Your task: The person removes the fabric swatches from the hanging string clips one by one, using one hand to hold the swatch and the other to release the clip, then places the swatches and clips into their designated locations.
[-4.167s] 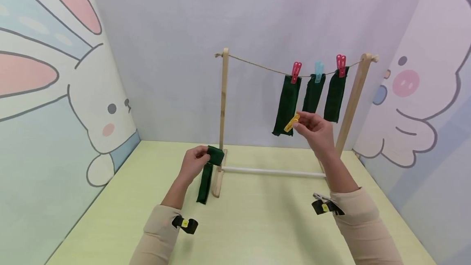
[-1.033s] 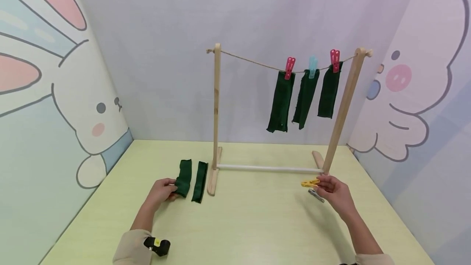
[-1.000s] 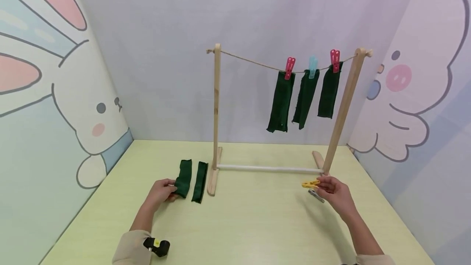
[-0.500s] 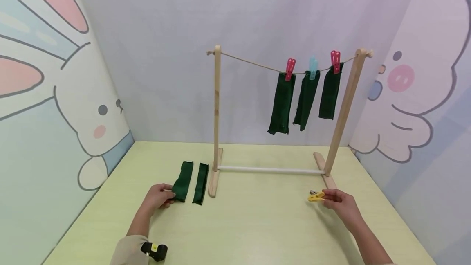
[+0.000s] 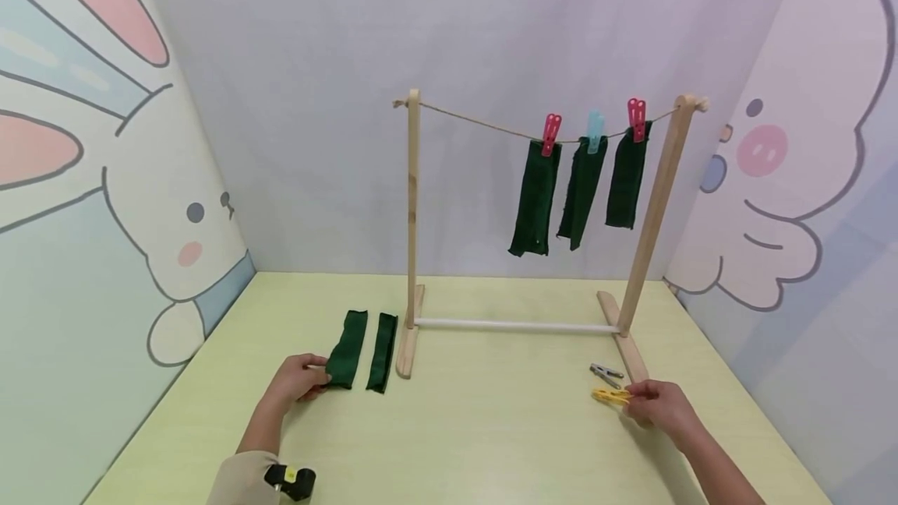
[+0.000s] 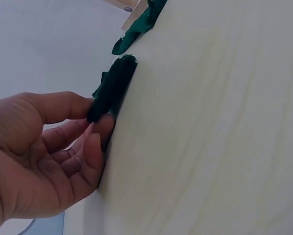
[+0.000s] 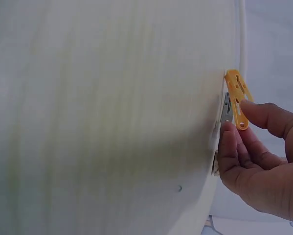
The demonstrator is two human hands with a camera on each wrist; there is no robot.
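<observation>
At the table's left, my left hand (image 5: 298, 379) pinches the near end of a dark green cloth strip (image 5: 349, 341) lying flat. In the left wrist view, thumb and fingers meet at the edge of that strip (image 6: 113, 85). A narrower green strip (image 5: 383, 352) lies just to its right. Low over the right side, my right hand (image 5: 662, 409) holds a yellow clothespin (image 5: 610, 396) by one end. The right wrist view has this yellow clothespin (image 7: 238, 95) between thumb and fingers. A grey clothespin (image 5: 606, 374) lies on the table just beyond it.
Behind stands a wooden rack with a left post (image 5: 412, 209), a right post (image 5: 655, 217) and a white bottom rod (image 5: 515, 325). Three green strips hang from its rope (image 5: 477, 121), held by two red clothespins (image 5: 551, 135) and a light blue clothespin (image 5: 595, 132).
The left hand has brought its strip down onto the table and flattened it. The right hand has lowered the yellow clothespin from near the hanging strips, then drawn it nearer, past the grey one.
</observation>
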